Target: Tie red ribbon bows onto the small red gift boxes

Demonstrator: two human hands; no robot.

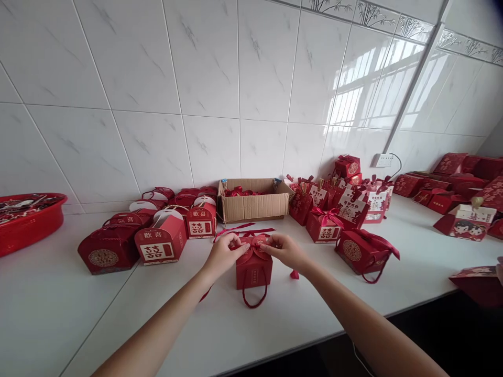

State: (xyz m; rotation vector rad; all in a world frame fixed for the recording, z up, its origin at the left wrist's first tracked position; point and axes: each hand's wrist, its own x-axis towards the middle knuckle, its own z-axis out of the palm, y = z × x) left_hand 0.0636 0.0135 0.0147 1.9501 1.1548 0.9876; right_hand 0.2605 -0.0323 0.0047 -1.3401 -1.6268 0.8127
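Observation:
A small red gift box (253, 269) with a red cord handle stands upright on the white counter (58, 309) in front of me. My left hand (225, 252) pinches the rounded top flap on its left side. My right hand (285, 248) pinches the flap on the right side. Both hands have their fingers pressed together on the flaps at the box's top. A loose red ribbon (243, 229) lies on the counter just behind the box. A small red scrap (294, 274) lies to the right of the box.
An open cardboard carton (253, 205) stands against the tiled wall. Several red gift boxes (161, 243) sit left of it and more (365, 251) to its right. A red basket (27, 220) is at far left. The counter's front edge runs below my arms.

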